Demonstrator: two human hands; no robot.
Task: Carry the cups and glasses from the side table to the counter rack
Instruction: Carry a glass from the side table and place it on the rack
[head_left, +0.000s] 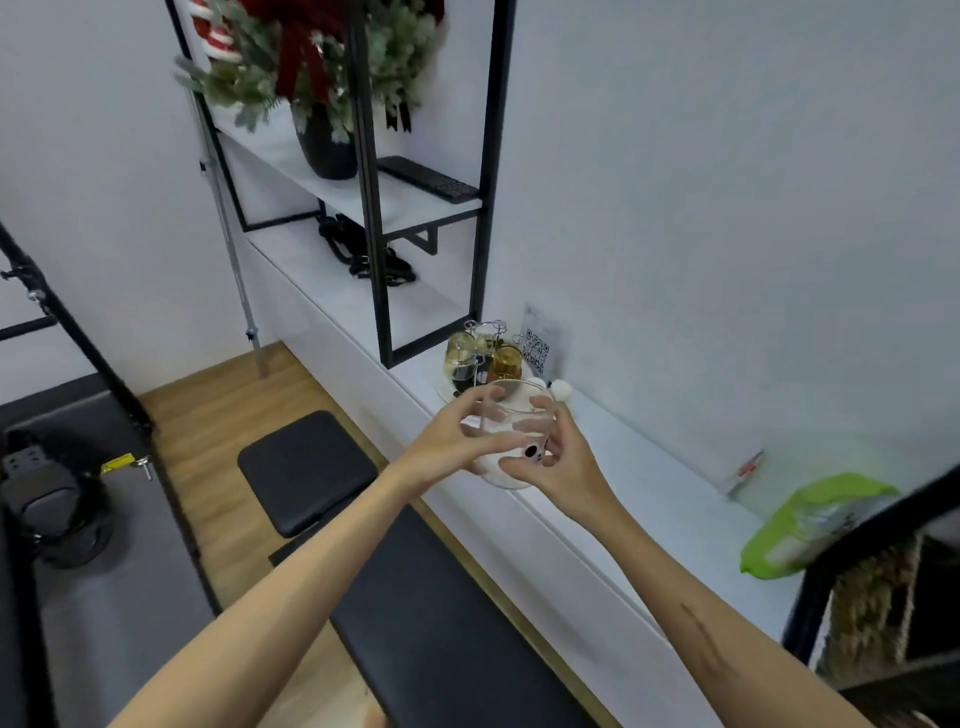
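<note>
A clear glass cup with a small black-and-white figure near its base is held upright in both hands, in front of the white counter. My left hand grips its left side and my right hand wraps its right side. Just behind the cup, on the counter, stands a wire rack holding inverted glasses, one of them amber.
A black metal shelf unit with a potted plant and a keyboard rises behind the rack. A green bag lies on the counter to the right. Black padded benches stand below on the wooden floor.
</note>
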